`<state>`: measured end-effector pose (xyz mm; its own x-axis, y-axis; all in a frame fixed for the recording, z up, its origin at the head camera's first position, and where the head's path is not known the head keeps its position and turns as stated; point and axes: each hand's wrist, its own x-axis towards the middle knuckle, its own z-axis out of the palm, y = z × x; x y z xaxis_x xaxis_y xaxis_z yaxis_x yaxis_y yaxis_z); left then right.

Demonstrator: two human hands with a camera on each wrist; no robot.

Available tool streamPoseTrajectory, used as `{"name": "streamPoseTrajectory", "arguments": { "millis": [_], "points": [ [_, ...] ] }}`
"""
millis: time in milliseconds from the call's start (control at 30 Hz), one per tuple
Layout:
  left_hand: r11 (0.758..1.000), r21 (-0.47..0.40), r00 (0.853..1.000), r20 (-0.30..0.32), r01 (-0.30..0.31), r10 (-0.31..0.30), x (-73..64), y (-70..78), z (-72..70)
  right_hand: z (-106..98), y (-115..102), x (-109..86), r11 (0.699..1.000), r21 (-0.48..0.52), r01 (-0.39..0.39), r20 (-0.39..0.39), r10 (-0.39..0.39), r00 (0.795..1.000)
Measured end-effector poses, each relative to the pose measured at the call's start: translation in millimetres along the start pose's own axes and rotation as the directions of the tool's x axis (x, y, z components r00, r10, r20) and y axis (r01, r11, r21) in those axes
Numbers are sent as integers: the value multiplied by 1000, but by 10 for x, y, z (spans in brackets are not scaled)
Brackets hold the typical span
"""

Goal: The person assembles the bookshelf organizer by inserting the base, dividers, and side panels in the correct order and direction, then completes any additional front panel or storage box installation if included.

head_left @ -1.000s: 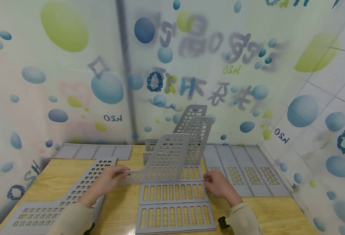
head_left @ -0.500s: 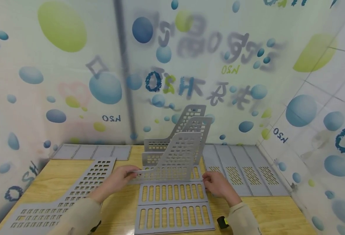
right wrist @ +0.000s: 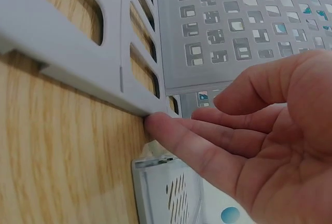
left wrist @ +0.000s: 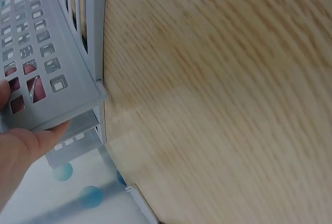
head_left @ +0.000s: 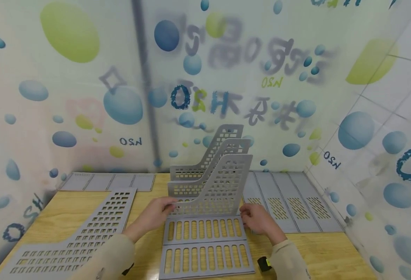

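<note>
My left hand [head_left: 155, 214] pinches the low front end of a grey perforated divider panel [head_left: 210, 197], thumb on one face and fingers on the other. The panel stands upright over the slotted grey base [head_left: 207, 242], at a joint between its sections. Whether its lower edge is seated cannot be told. Behind it stand two similar dividers, the middle one [head_left: 185, 183] and the far one [head_left: 184, 168]. My right hand [head_left: 258, 218] is at the base's right edge. In the right wrist view its extended index fingertip [right wrist: 158, 123] touches that edge; the thumb is apart from the panel.
Another perforated side panel [head_left: 86, 233] lies flat on the wooden table [head_left: 146, 249] at left. A flat sectioned grey panel [head_left: 102, 181] lies at the back left, and a slatted one [head_left: 282, 214] at right. Patterned curtain walls enclose the table's back and sides.
The left hand has moved right with the divider panel, bringing it across the base in line with the other dividers. The right hand has stayed by the base's right edge.
</note>
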<state>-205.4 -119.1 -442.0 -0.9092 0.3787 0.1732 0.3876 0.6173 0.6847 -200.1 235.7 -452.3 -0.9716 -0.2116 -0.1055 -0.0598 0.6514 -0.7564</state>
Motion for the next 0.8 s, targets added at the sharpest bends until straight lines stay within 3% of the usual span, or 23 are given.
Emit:
{"name": "streamPoseTrajectory", "arguments": {
  "millis": [100, 233, 800],
  "points": [
    [1000, 5, 1000, -16, 23, -23, 6, 16, 11, -27, 9, -1, 999, 16, 39, 25, -40, 999],
    [1000, 8, 1000, -28, 8, -8, 19, 34, 26, -48, 0, -7, 996, 31, 81, 47, -82, 996],
    [1000, -15, 1000, -17, -24, 24, 118, 123, 129, -72, 23, 9, 993, 114, 14, 4, -14, 1000]
  ]
}}
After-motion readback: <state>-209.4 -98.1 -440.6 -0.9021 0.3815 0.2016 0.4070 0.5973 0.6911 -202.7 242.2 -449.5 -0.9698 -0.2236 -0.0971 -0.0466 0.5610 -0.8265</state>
